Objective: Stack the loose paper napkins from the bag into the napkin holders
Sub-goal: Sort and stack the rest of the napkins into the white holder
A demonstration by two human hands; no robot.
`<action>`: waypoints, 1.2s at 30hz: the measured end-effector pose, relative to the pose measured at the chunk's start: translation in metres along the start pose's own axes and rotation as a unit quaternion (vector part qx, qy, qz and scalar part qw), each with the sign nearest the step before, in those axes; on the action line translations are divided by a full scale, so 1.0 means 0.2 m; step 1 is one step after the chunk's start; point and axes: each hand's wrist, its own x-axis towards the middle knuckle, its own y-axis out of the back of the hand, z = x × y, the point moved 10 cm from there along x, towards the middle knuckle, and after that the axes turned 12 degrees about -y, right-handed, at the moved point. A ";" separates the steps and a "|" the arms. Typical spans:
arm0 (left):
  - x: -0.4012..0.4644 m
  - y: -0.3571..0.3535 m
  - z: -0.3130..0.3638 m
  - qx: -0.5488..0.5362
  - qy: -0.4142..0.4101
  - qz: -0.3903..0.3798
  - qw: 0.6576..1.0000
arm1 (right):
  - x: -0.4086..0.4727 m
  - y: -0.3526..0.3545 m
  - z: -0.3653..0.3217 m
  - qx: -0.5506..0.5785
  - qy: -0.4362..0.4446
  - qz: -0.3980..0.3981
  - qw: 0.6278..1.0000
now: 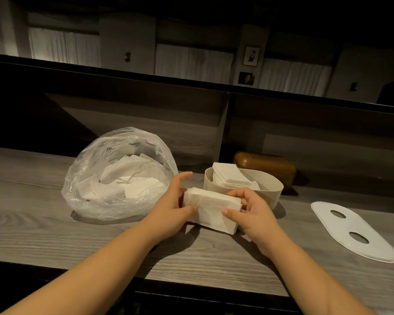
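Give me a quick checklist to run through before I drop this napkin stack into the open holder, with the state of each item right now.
1. Stack held at both ends: the left hand and right hand grip the napkin stack. Ok.
2. Edges squared: a lower sheet sticks out beneath the stack. Not ok.
3. Holder uncovered: the cream holder is open; the white lid lies flat on the counter to the right. Ok.
4. Room inside: the napkins already in it lean at the left end; free space on the right is partly hidden. Cannot tell.
5. More supply: the plastic bag holds loose napkins. Ok.
6. Brown holder behind: closed. Contents cannot tell.
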 end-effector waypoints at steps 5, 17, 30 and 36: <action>-0.01 -0.11 0.05 -0.058 -0.008 -0.078 0.995 | -0.02 -0.08 -0.02 -0.027 0.014 -0.047 0.998; -0.03 -0.14 0.04 0.021 0.027 -0.129 0.991 | -0.02 -0.04 0.01 -0.109 -0.013 -0.024 0.994; 0.00 0.03 0.07 -0.120 -0.008 0.086 0.989 | -0.02 -0.10 -0.01 -0.052 -0.014 -0.074 0.996; 0.04 -0.02 0.14 -0.140 -0.041 0.108 0.983 | -0.02 -0.14 -0.09 -0.003 0.047 -0.038 0.998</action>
